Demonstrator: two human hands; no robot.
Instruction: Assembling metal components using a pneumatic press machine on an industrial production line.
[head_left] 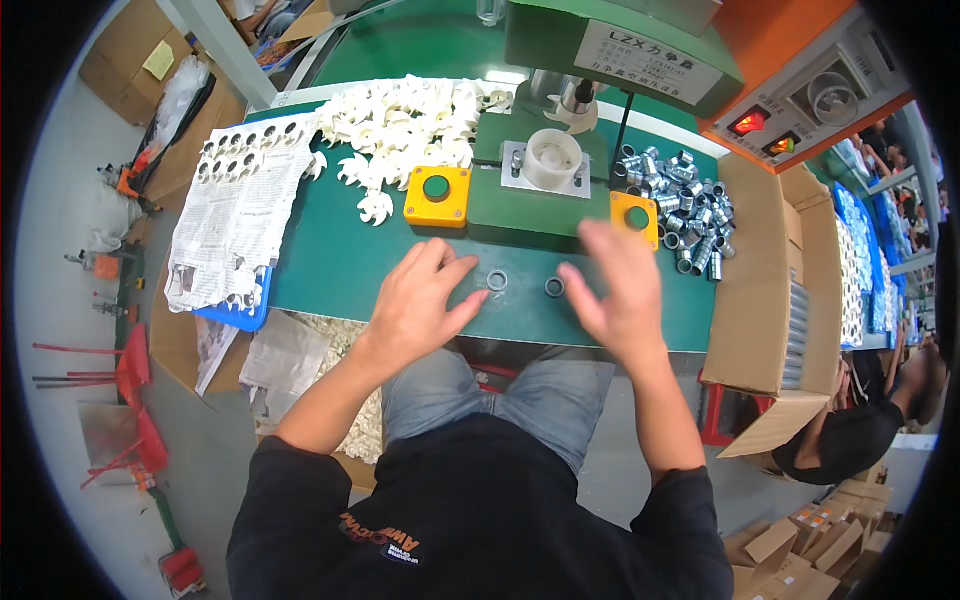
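My left hand (413,302) rests low over the green table, thumb and forefinger apart. Just beyond those fingertips lies a small grey metal ring (497,281); whether the thumb touches it I cannot tell. My right hand (622,297) is raised a little with its thumb spread from the fingers, which are smeared by motion. Beside that thumb stands a second short metal sleeve (554,287). Ahead of both hands is a green press (530,212) with a white round cup (553,160) on its metal plate. A white bladed plastic part (572,115) sits under the press head.
Yellow boxes with green buttons, one left (437,197) and one right (635,219), flank the press. White bladed parts (400,120) are heaped at the far left, near a newspaper-covered tray (235,210). Metal sleeves (690,205) pile up at right, beside an open cardboard box (745,290).
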